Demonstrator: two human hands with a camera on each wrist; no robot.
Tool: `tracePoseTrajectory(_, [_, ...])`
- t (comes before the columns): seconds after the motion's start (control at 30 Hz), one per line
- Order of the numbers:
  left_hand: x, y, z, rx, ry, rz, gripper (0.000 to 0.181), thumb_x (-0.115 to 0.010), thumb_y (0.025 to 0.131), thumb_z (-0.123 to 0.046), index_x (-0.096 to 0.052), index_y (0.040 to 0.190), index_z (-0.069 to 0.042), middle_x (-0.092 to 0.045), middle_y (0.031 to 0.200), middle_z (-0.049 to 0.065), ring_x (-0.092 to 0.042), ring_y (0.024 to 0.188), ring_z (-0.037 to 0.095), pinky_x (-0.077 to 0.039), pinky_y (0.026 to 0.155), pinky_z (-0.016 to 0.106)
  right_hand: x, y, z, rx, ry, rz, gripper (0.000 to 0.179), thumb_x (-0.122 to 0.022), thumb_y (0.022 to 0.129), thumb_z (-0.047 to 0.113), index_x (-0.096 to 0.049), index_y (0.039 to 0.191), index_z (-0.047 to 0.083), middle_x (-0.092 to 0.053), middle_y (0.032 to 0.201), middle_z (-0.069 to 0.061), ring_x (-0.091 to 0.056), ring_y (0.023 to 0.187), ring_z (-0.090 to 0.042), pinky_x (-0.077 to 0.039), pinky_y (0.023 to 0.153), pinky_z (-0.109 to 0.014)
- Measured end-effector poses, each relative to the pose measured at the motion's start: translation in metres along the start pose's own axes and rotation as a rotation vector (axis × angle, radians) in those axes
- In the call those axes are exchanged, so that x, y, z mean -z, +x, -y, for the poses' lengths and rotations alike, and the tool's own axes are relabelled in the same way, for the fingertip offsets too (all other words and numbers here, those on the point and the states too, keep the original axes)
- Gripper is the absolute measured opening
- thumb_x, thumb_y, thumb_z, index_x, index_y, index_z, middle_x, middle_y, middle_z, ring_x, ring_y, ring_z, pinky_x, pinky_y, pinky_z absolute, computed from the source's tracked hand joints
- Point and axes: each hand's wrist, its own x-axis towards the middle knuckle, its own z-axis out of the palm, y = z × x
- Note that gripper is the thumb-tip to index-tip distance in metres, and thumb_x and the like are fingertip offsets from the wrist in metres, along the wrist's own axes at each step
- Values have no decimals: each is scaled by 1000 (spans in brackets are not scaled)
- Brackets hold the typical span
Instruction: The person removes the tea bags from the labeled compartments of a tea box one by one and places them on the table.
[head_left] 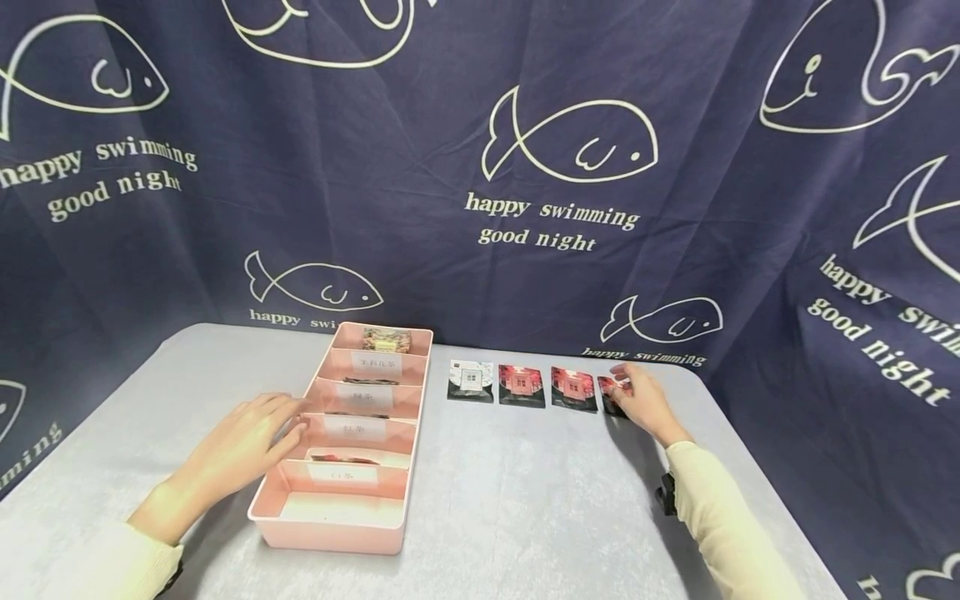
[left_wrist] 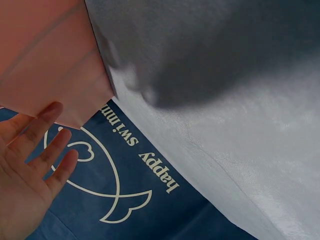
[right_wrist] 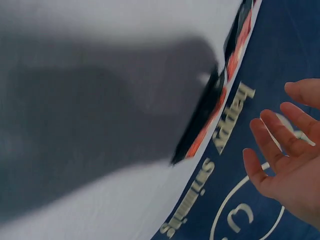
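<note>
On the bench (head_left: 525,500), beneath and just left of the right hand (head_left: 648,404), the end red-and-black packet (head_left: 610,400) is partly covered — fingers spread, nothing gripped; the farther left hand (head_left: 243,435), fingers relaxed, is held by the pink box (head_left: 330,536).

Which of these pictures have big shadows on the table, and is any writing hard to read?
Head view: bright overall, but the writing on the front label of the pink box looks faint and washed out; left wrist view: a broad, soft-edged shadow darkens the table; right wrist view: another large, blurry-edged shadow stretches across the table to a red-and-black packet.
</note>
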Motion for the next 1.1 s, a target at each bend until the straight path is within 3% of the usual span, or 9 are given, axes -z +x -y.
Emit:
tracePoseTrajectory(0.37, [-1,-1,-1,16,-1,31,34,-57,87,-25,-61,111,-1,-62,108,14,-55,105,32,-44,90,49,-28,-9,53,133,-61,35,29,-62,81,6,-57,108,-3,-61,105,-19,-57,98,-34,-46,86,-50])
tracePoseTrajectory(0.67, [-2,-2,-1,28,-2,40,35,-56,87,-25,-60,112,0,-62,109,16,-54,107,32,-43,92,50,-41,-13,103,242,-55,63,25,-64,83,11,-58,105,1,-61,104,-16,-59,92,-31,-48,83,-48])
tracePoseTrajectory(0.83, [-1,-1,-1,36,-8,49,36,-56,88,-26,-60,113,-1,-61,110,16,-54,107,32,-43,91,50,-46,-17,128,278,-77,83,37,-64,83,16,-55,114,-2,-60,111,-17,-56,104,-34,-42,93,-54])
tracePoseTrajectory(1.1, [-2,0,0,29,-11,37,35,-56,87,-25,-60,112,-1,-62,110,15,-54,106,32,-43,91,50,-56,-20,158,403,-49,104,28,-65,83,18,-59,108,6,-63,106,-5,-57,100,-23,-45,89,-44])
